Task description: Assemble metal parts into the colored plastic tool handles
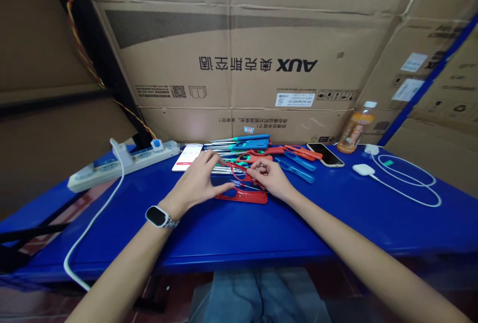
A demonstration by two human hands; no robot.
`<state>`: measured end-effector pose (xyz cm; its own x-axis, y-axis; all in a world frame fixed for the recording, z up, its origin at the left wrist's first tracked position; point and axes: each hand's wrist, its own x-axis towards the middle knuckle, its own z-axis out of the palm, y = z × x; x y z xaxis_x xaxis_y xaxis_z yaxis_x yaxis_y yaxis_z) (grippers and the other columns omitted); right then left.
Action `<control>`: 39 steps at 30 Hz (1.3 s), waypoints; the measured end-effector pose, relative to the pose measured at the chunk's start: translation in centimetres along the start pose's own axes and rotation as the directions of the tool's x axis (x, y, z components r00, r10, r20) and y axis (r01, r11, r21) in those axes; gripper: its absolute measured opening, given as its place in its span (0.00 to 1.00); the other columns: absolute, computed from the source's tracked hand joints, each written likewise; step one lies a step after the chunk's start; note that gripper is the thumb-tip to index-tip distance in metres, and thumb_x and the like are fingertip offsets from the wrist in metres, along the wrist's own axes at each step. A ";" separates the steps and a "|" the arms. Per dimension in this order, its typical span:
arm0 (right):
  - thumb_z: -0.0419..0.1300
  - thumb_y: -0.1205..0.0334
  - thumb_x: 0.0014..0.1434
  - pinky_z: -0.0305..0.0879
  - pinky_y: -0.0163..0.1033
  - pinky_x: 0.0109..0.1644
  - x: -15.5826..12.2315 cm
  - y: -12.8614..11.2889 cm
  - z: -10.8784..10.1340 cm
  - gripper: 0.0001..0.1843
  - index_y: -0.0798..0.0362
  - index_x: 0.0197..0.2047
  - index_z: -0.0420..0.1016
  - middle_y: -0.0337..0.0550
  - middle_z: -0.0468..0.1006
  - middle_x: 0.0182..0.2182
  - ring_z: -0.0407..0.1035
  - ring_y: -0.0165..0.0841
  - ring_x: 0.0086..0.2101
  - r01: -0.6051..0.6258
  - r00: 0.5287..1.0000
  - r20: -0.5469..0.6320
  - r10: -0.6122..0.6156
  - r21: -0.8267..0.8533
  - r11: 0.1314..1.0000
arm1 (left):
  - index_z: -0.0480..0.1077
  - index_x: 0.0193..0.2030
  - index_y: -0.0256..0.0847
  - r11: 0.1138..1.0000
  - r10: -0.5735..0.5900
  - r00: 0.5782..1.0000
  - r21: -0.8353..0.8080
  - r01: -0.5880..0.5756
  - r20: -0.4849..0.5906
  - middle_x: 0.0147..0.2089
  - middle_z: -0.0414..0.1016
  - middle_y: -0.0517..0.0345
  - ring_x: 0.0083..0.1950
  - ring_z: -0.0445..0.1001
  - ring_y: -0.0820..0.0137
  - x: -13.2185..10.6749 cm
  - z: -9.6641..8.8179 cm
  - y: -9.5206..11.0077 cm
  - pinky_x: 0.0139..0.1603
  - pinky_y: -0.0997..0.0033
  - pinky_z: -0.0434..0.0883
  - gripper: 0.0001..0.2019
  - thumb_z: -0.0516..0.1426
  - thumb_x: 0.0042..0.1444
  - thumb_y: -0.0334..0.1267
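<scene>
Both my hands meet at the middle of the blue table. My left hand, with a watch on its wrist, curls its fingers on a red plastic lighter body lying flat. My right hand pinches the thin metal and red parts just above that body; what exactly its fingertips hold is too small to name. Behind the hands lies a heap of long blue and red lighters with metal tubes.
A white power strip with a cable lies at the left. A phone lies by the heap, another phone to its right. An orange drink bottle, a white charger and cable stand right. Cardboard boxes wall the back.
</scene>
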<state>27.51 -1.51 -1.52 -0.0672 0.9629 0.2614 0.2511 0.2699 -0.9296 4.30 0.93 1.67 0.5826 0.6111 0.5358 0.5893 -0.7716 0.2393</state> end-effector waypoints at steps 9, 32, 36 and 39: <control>0.61 0.44 0.55 0.60 0.32 0.25 -0.1 -0.4 0.4 0.20 0.54 0.36 0.70 0.35 0.73 0.23 0.64 0.26 0.21 0.022 0.993 0.116 -0.027 0.037 0.999 | 0.68 0.55 0.46 0.988 0.103 0.984 -0.132 -0.083 0.148 0.51 0.73 0.52 0.54 0.69 0.59 0.1 1.3 -0.2 0.56 0.56 0.66 0.17 0.57 0.63 0.48; 0.49 0.46 0.65 0.50 0.27 0.16 0.3 -0.8 1.1 0.14 0.46 0.42 0.50 0.26 0.71 0.18 0.57 0.24 0.12 0.065 0.995 -0.089 -0.050 0.182 0.981 | 0.76 0.47 0.40 0.996 0.043 0.951 -0.063 -0.065 -0.308 0.42 0.72 0.52 0.39 0.72 0.67 5.8 4.9 3.3 0.41 0.65 0.71 0.10 0.55 0.65 0.38; 0.51 0.46 0.64 0.51 0.28 0.17 1.3 -0.9 -0.4 0.15 0.46 0.42 0.50 0.26 0.69 0.19 0.57 0.23 0.13 0.116 0.975 -0.205 -0.084 0.149 0.982 | 0.78 0.40 0.39 0.995 0.029 0.948 -0.080 -0.058 -0.317 0.37 0.71 0.52 0.36 0.71 0.67 8.4 5.8 4.2 0.39 0.67 0.70 0.12 0.54 0.67 0.39; 0.52 0.45 0.64 0.50 0.29 0.18 1.6 -0.8 -1.2 0.16 0.45 0.42 0.49 0.25 0.68 0.20 0.56 0.23 0.13 0.101 0.974 -0.216 -0.067 0.148 0.984 | 0.78 0.37 0.38 0.997 0.035 0.947 -0.056 -0.056 -0.318 0.35 0.72 0.53 0.35 0.71 0.68 9.2 6.3 4.3 0.37 0.68 0.68 0.13 0.53 0.67 0.38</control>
<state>28.34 -0.14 -0.08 0.1260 0.9192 0.3732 0.0972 0.3629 -0.9267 15.77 4.35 2.52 0.3947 0.4959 0.7735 0.5238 -0.8131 0.2540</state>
